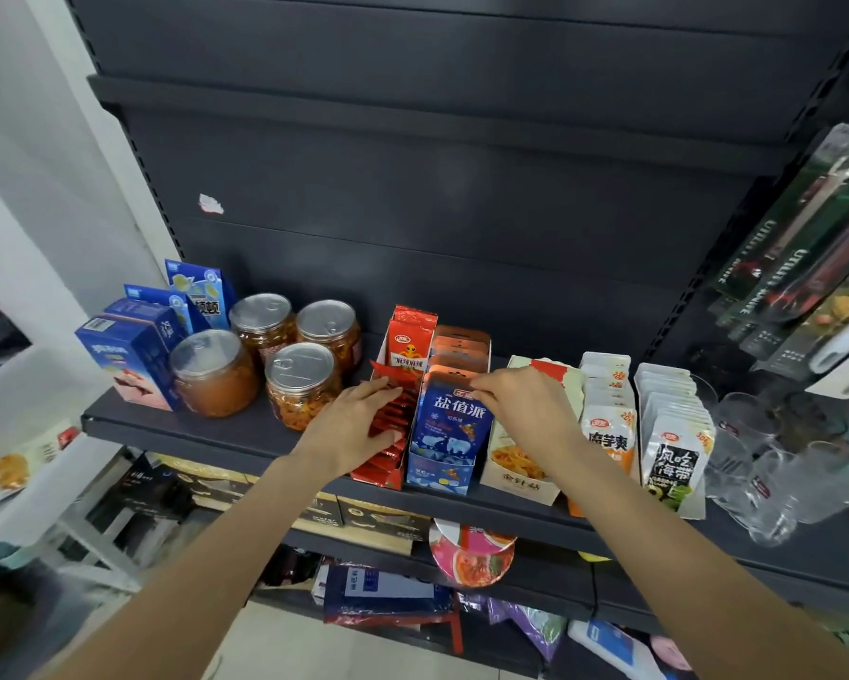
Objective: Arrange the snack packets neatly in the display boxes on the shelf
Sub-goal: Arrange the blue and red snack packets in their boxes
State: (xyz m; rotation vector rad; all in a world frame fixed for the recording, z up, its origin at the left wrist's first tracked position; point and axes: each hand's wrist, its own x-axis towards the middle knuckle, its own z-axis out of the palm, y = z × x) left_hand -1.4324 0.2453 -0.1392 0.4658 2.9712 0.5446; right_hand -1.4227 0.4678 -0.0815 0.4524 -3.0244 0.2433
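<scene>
On the shelf [245,436], jars [285,365] stand left of the display boxes [442,471], glasses [766,463] right.

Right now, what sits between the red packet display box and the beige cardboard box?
Head view: the blue display box of blue packets, touched by the right hand.

Two bare forearms, no sleeves, bare hands [358,429]

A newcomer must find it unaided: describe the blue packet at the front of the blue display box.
On the dark metal shelf, right of the four foil-lidded clear jars, two narrow boxes stand together. The blue cardboard display box holds the blue packet with white characters, pinched by the right hand; its neighbour holds red packets.
</scene>
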